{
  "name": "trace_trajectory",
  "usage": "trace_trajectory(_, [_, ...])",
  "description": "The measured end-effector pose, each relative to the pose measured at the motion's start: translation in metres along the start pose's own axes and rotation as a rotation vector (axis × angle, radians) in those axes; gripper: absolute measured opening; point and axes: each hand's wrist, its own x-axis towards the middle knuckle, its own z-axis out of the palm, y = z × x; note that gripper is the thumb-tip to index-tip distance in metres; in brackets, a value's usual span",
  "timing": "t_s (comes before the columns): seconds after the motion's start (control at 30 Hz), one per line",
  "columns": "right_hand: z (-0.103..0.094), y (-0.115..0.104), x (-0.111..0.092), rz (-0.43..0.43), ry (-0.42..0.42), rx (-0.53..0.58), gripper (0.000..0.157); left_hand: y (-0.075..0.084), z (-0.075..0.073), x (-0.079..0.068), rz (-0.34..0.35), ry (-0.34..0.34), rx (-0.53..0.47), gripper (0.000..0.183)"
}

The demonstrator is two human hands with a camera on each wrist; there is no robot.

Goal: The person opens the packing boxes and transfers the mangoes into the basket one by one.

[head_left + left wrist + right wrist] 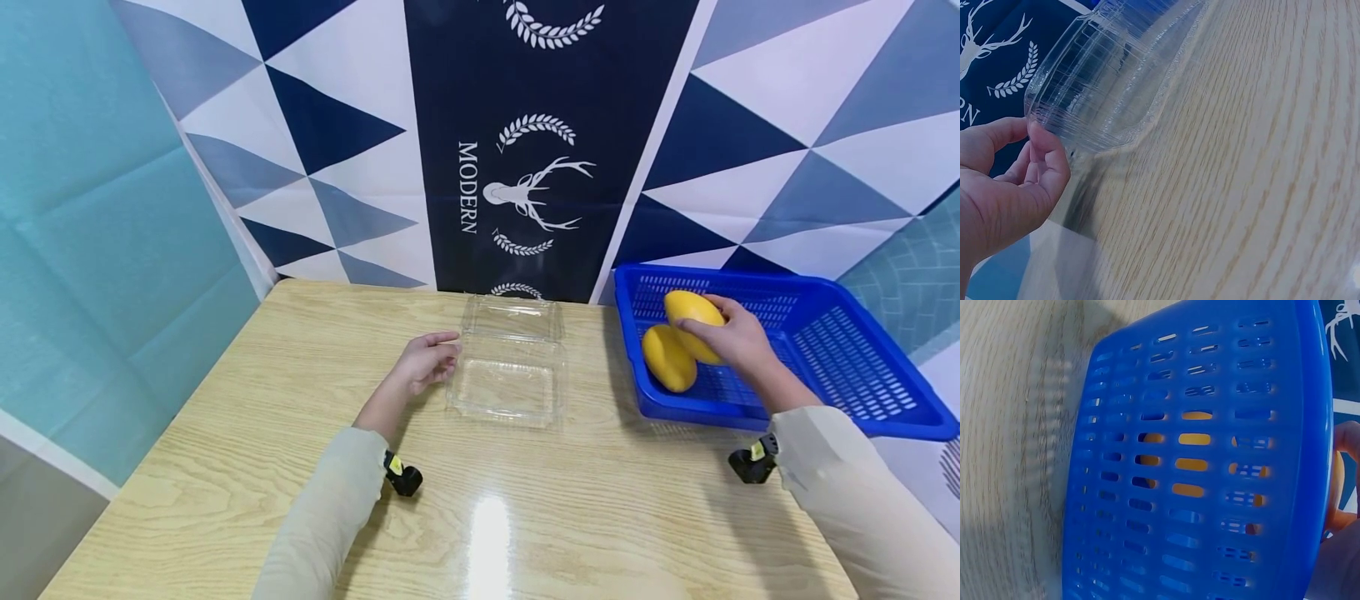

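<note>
On the table stands a clear plastic clamshell box with its lid folded back toward the wall. My left hand is at the box's left side; in the left wrist view its thumb and index finger pinch the clear rim. My right hand grips a yellow mango over the left part of a blue plastic basket. A second yellow mango lies in the basket, just below the held one. In the right wrist view, the basket wall hides most of the hand and fruit.
The wooden table reaches back to a wall hung with patterned cloth. At the left hangs a teal cloth. The basket occupies the back right, its right end reaching to the table's right edge.
</note>
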Motion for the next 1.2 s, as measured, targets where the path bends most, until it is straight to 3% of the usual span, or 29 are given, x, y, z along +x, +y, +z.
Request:
trace_trajectory(0.57, [-0.004, 0.007, 0.001, -0.005, 0.013, -0.010, 0.089, 0.000, 0.002, -0.001, 0.005, 0.023, -0.011, 0.043])
trace_trajectory(1.2, [-0.008, 0.021, 0.004, 0.067, 0.012, -0.041, 0.092, -0.002, 0.001, 0.001, 0.016, 0.028, -0.007, 0.044])
